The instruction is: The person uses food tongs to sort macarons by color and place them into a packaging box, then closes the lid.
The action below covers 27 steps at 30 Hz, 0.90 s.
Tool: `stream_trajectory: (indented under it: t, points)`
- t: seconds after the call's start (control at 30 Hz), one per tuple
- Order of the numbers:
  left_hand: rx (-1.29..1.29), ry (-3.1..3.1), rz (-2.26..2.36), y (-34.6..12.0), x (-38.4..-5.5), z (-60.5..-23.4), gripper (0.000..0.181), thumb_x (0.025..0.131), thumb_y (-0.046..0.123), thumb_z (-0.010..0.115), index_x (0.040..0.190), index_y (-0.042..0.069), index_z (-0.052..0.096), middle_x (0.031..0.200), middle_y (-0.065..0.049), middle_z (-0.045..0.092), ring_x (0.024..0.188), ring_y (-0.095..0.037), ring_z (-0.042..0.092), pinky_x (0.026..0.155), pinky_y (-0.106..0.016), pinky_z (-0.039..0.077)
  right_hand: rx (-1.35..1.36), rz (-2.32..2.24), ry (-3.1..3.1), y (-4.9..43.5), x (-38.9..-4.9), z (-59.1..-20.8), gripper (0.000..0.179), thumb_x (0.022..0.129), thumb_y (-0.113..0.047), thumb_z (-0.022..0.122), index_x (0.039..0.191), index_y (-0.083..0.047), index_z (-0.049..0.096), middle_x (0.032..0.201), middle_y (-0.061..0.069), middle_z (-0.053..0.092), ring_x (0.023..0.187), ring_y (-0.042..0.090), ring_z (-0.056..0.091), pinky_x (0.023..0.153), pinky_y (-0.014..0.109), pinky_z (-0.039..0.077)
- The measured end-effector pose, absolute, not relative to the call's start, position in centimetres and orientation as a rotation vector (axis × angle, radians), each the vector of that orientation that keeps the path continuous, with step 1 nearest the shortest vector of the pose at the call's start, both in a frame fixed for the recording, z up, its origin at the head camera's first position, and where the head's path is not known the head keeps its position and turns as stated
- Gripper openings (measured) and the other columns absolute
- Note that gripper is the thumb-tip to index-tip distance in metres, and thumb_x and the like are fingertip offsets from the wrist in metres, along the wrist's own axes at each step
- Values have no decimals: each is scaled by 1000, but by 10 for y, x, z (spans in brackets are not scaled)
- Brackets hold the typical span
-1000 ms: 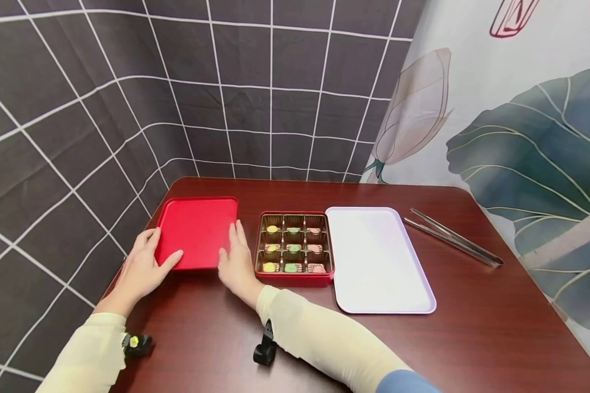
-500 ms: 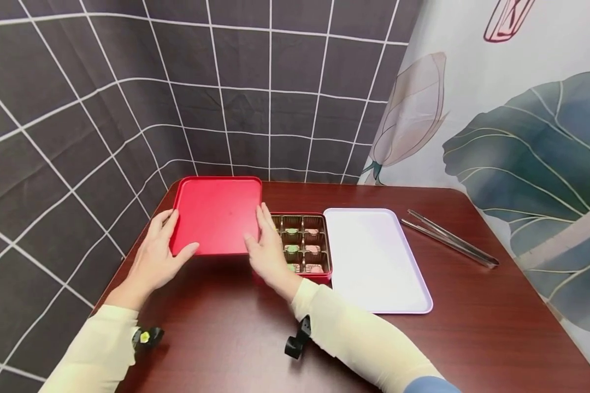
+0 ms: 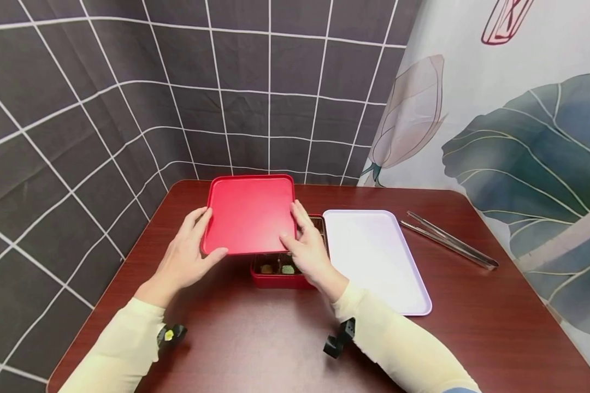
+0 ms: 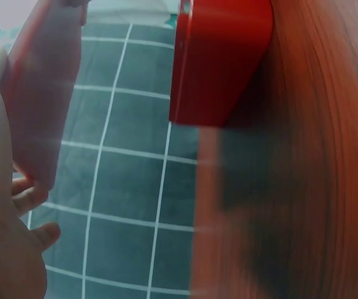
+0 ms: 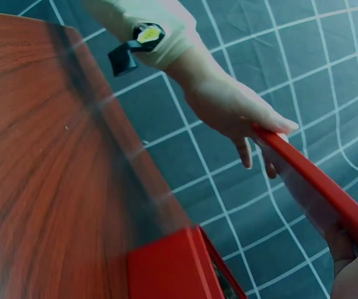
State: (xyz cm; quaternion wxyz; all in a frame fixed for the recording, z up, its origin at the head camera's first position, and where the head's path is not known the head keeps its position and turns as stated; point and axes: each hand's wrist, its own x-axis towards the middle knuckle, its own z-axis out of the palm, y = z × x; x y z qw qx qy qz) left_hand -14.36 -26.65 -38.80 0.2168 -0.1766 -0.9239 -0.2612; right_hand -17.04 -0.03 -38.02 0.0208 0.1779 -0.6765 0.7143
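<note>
Both hands hold a flat red lid (image 3: 251, 213) by its opposite sides, up in the air. My left hand (image 3: 184, 259) grips its left edge, thumb along the near corner and fingers underneath. At the right edge, my right hand (image 3: 313, 256) grips in the same way. Below the lid stands a red box (image 3: 280, 281), mostly covered in the head view; a green sweet (image 3: 287, 269) shows in a front compartment. In the left wrist view, a gap separates the lid (image 4: 45, 93) from the box (image 4: 219, 62).
A white tray (image 3: 373, 256) lies right of the box, close beside it. Farther right are metal tongs (image 3: 449, 240) on the brown wooden table (image 3: 246, 338). Dark gridded cloth (image 3: 236, 109) hangs behind and to the left, patterned cloth (image 3: 521, 164) to the right.
Both hands have lifted the lid off the table at the left and carried it right. It now overlaps most of the box, which was in full view before.
</note>
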Motion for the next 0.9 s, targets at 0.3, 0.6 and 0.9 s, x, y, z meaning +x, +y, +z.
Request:
stream_trajectory:
  t: [0.3,0.6,0.9]
  points:
    - [-634,-2499,-772,-235,-160,-395,92,74,43,77,148,7,37,147,-9,35,126,-27,42,88,-48,52,493,2423,-1983,47,-176,-379,70,90,10,58,150,1,24,159,1,17,140,17,29,101,25,39]
    - [-686,-2517,-830,-207,-173,-399,93,76,48,74,150,11,32,151,-7,32,131,-26,39,92,-49,50,494,2500,-1942,83,-180,-375,72,91,7,57,152,-3,20,159,-1,17,132,28,42,93,28,47]
    - [-665,-2520,-918,-186,-178,-396,86,80,55,68,148,13,37,152,-9,33,132,-30,40,91,-50,50,498,2373,-2060,104,-185,-362,64,93,-1,58,150,-2,29,157,0,21,121,24,52,90,27,50]
